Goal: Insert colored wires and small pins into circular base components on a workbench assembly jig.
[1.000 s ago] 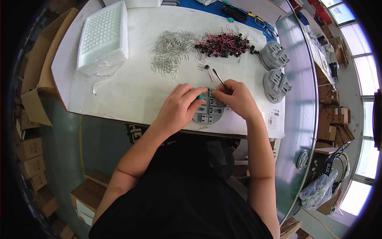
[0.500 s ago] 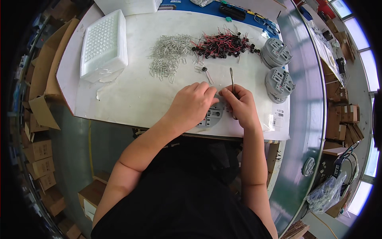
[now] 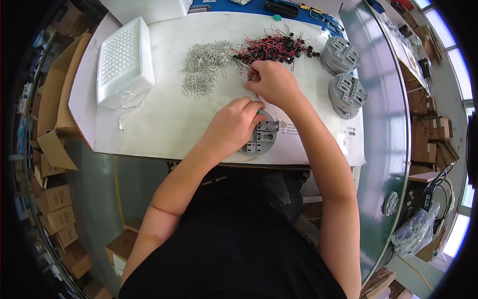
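My left hand (image 3: 233, 122) is closed at the upper left rim of a round grey plastic base (image 3: 263, 144), which lies flat near the table's front edge. A bit of green shows at its fingertips. My right hand (image 3: 275, 83) is over the table beyond the base, fingers curled round a screwdriver (image 3: 242, 64) whose thin metal shaft points up and left. Its fingertips are beside the near edge of a pile of black parts with red and black wires (image 3: 274, 47). Whether they also pinch a small part is hidden. Left of that lies a heap of bent metal clips (image 3: 201, 67).
Two stacks of grey round bases (image 3: 348, 94) stand at the table's right side. A white foam tray (image 3: 122, 65) stands at the left, near an open cardboard box (image 3: 69, 99). Glasses (image 3: 331, 22) and tools lie on a blue mat (image 3: 229, 6) at the back.
My right hand has moved from beside the base up and left toward the wired parts, and the screwdriver has tilted left. My left hand stays at the base, now showing green at its fingertips.
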The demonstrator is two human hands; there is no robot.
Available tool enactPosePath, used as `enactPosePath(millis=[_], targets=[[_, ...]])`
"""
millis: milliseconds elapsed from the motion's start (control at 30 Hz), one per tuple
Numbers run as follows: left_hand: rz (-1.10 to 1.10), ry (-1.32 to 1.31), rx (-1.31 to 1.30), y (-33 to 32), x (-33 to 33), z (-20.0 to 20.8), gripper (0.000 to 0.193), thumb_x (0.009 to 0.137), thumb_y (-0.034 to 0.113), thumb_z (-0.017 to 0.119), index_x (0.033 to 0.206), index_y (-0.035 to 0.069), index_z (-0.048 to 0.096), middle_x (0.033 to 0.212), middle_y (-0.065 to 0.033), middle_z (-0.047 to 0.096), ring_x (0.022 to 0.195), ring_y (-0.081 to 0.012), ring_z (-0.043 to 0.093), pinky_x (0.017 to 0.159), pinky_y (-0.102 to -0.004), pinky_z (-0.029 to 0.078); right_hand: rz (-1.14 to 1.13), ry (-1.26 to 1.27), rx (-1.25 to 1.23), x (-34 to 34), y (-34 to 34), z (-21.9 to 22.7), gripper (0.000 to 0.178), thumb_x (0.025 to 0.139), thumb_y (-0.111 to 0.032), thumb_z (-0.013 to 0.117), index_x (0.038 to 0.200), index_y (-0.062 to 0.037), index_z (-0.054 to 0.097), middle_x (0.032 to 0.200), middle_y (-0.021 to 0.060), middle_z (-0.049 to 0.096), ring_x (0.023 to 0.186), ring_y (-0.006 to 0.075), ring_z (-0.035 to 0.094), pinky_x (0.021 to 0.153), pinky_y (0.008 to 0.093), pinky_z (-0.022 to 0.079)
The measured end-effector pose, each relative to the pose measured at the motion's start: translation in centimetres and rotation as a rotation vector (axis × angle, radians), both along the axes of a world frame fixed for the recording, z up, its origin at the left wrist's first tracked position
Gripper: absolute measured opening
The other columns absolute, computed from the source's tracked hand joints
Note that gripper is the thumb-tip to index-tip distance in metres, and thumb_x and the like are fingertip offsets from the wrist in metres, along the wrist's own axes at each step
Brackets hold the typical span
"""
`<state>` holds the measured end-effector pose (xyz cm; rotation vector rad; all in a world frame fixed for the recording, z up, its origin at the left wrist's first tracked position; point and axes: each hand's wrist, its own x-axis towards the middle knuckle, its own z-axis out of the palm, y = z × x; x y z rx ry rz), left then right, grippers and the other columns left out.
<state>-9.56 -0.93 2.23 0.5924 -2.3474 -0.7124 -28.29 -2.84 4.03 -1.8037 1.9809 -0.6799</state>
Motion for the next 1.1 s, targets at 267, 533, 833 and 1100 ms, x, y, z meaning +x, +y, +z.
enactPosePath(millis=[267, 533, 833, 1100], targets=[[0.075, -0.314, -0.251, 0.9, 0.4, 2.3, 0.021, 0.09, 0.014, 0.076, 0.107, 0.001, 0.071, 0.093, -0.0129, 0.066, 0.09, -0.0325, 0.067, 0.079, -0.0416, 0.057, -0.14, -0.421, -0.26, -1.2, 1.7, 0.5, 0.022, 0.093, -0.014, 0.077, 0.111, -0.0002, 0.077, 0.088, 0.0069, 0.075, 0.075, 0.0134, 0.066, 0.068, 0.0313, 0.054], [0.018, -0.15, -0.212, 1.8, -0.1, 0.0, 0.031, 0.091, 0.023, 0.077, 0.113, 0.001, 0.072, 0.096, -0.0107, 0.065, 0.092, -0.03, 0.064, 0.083, -0.0414, 0.056, -0.36, -0.413, -0.172, -4.7, 8.0, 0.2, 0.023, 0.098, -0.017, 0.075, 0.115, -0.0015, 0.076, 0.087, 0.0008, 0.073, 0.068, 0.0086, 0.059, 0.06, 0.0266, 0.049], [0.146, 0.143, -0.043, -1.2, 1.3, 2.9, 0.039, 0.09, 0.021, 0.082, 0.126, 0.006, 0.073, 0.113, -0.0133, 0.067, 0.105, -0.0321, 0.066, 0.093, -0.0411, 0.055, -0.356, -0.662, -0.198, -3.6, 7.5, 0.8, 0.018, 0.099, -0.013, 0.075, 0.112, -0.0013, 0.076, 0.095, 0.0034, 0.078, 0.067, 0.0079, 0.059, 0.057, 0.0252, 0.047], [-0.024, 0.224, 0.38, -1.9, 0.1, 5.2, 0.035, 0.094, 0.022, 0.082, 0.123, 0.003, 0.076, 0.111, -0.0125, 0.076, 0.097, -0.0217, 0.072, 0.087, -0.0327, 0.057, -0.136, -1.126, -0.148, -0.7, 10.4, 2.5, 0.017, 0.102, -0.005, 0.071, 0.119, -0.0018, 0.072, 0.086, -0.0027, 0.069, 0.064, 0.0035, 0.05, 0.052, 0.0192, 0.037]])
